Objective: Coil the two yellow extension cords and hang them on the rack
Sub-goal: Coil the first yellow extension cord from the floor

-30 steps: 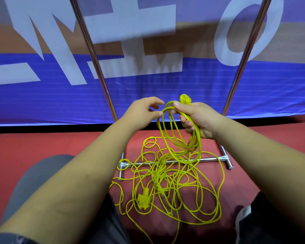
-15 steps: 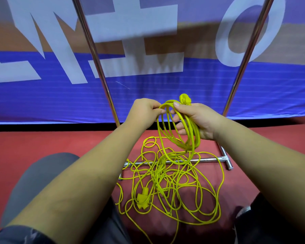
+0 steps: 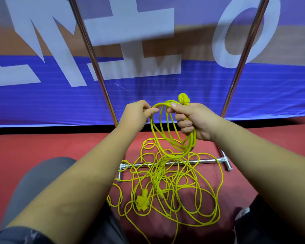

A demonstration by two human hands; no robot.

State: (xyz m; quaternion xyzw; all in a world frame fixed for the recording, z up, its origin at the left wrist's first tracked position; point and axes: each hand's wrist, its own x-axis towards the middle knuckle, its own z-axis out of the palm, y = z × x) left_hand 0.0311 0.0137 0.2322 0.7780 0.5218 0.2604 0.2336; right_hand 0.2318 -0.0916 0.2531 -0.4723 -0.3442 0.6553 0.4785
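In the centre of the frame, your right hand is curled tight around several gathered loops of yellow extension cord. The loops hang below your fist as a narrow coil, and a yellow plug sticks up just above your thumb. Just left of it, your left hand pinches a single strand at the top of the coil between thumb and fingertips; the two hands are near each other but apart.

Below the coil, in the lower middle of the frame, the rest of the yellow cord lies in a loose tangle on the red floor. Whether the tangle is one cord or two cannot be told. A yellow socket end rests on the tangle's lower left side.

The tangle drapes over the chrome base bar of the rack. The rack's two shiny upright poles rise from it, one to the upper left and one to the upper right.

Behind the rack, a blue banner with large white lettering fills the top half. Your grey-trousered knee shows at lower left.
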